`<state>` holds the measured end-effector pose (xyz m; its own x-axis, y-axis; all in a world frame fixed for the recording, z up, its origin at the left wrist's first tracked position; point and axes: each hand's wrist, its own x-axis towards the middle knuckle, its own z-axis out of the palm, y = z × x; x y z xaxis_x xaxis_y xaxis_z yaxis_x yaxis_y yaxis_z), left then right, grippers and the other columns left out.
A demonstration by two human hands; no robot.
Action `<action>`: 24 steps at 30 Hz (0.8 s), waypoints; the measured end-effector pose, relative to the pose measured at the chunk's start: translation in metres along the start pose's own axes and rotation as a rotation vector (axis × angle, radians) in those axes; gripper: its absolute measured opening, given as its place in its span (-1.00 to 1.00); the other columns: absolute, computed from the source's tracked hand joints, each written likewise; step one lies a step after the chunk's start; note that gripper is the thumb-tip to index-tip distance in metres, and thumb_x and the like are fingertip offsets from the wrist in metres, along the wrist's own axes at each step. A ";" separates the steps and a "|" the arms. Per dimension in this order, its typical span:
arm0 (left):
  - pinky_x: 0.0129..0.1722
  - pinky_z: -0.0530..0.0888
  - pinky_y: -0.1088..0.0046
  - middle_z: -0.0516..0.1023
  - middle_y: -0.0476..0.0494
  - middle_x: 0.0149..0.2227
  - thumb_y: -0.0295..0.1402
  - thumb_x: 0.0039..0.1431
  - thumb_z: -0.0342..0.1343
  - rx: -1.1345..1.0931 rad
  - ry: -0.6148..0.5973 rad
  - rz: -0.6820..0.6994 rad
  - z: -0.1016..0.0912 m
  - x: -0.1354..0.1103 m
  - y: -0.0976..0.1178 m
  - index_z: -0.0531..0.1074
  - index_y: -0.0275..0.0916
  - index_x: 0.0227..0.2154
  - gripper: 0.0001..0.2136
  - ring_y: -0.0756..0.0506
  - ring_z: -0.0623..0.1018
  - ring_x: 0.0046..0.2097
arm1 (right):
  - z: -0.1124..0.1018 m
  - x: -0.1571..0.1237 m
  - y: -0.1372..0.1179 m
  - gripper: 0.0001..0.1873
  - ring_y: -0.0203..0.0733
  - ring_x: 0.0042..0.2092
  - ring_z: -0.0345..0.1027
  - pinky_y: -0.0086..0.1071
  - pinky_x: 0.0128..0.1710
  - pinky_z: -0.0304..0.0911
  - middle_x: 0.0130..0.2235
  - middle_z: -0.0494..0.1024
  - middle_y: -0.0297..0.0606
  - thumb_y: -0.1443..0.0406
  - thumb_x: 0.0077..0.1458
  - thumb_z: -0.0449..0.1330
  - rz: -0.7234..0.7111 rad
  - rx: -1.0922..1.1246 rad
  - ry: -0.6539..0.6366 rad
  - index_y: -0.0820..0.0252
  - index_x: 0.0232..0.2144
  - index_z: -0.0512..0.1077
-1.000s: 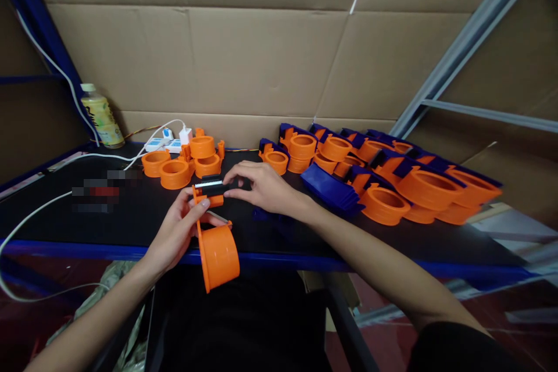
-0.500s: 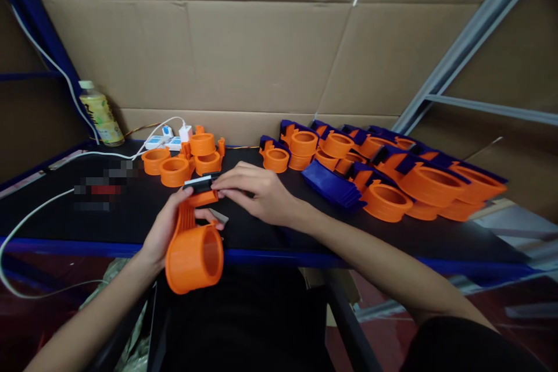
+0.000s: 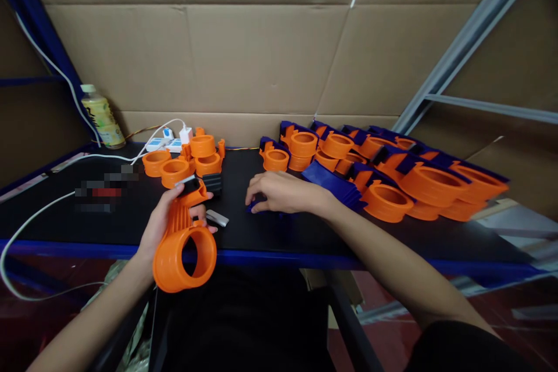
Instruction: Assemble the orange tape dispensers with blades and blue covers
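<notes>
My left hand is closed around an orange plastic tape dispenser, its round ring hanging below the fingers. At the dispenser's upper end sits a black piece with a pale strip, near my thumb. My right hand is down at the mat, fingertips bent together at a small blue plastic piece, which they mostly cover. Between the hands lies a flat grey metal-looking piece. Just behind the held dispenser is a ribbed black block.
Several orange dispenser bodies stand at the back left by a white power strip. Rows of orange-and-blue dispensers fill the right, beside stacked blue plates. A bottle stands in the left corner. White cables cross the left side.
My right hand has left the dispenser's upper end and moved right, down to the mat. My left hand has shifted slightly left and turned the dispenser, so its ring opening faces me more.
</notes>
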<state>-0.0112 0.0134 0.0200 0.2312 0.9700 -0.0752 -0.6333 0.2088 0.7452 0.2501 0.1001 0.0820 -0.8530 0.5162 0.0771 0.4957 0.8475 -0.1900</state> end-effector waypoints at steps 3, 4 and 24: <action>-0.28 0.67 0.07 0.51 -0.09 -0.56 -0.30 0.25 0.12 0.052 0.025 0.035 0.009 -0.003 -0.002 0.53 -0.44 -0.10 -0.70 -0.11 0.56 -0.52 | -0.001 0.004 -0.009 -0.81 -0.24 -0.21 0.43 -0.37 -0.21 0.31 -0.16 0.58 -0.22 0.28 0.17 0.31 -0.111 0.088 0.171 0.14 -0.15 0.61; -0.29 0.67 0.08 0.55 -0.12 -0.53 -0.35 0.25 0.13 0.070 0.031 0.038 0.013 -0.004 -0.002 0.52 -0.44 -0.08 -0.72 -0.12 0.58 -0.50 | -0.001 0.005 -0.012 -0.80 -0.23 -0.17 0.43 -0.37 -0.19 0.33 -0.13 0.57 -0.21 0.28 0.20 0.29 -0.152 0.122 0.230 0.13 -0.11 0.59; -0.44 0.64 0.41 0.70 -0.14 -0.25 -0.44 0.22 0.19 -0.108 0.107 0.038 0.006 0.001 -0.001 0.51 -0.19 -0.09 -0.80 -0.22 0.72 -0.23 | 0.023 0.012 -0.032 -0.50 -0.09 0.23 0.28 -0.08 0.21 0.25 0.23 0.42 -0.12 0.29 0.20 0.29 -0.300 0.416 0.473 0.09 0.18 0.38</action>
<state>-0.0054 0.0136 0.0229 0.1294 0.9839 -0.1230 -0.7175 0.1785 0.6733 0.2202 0.0759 0.0666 -0.7338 0.3458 0.5847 0.0656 0.8928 -0.4457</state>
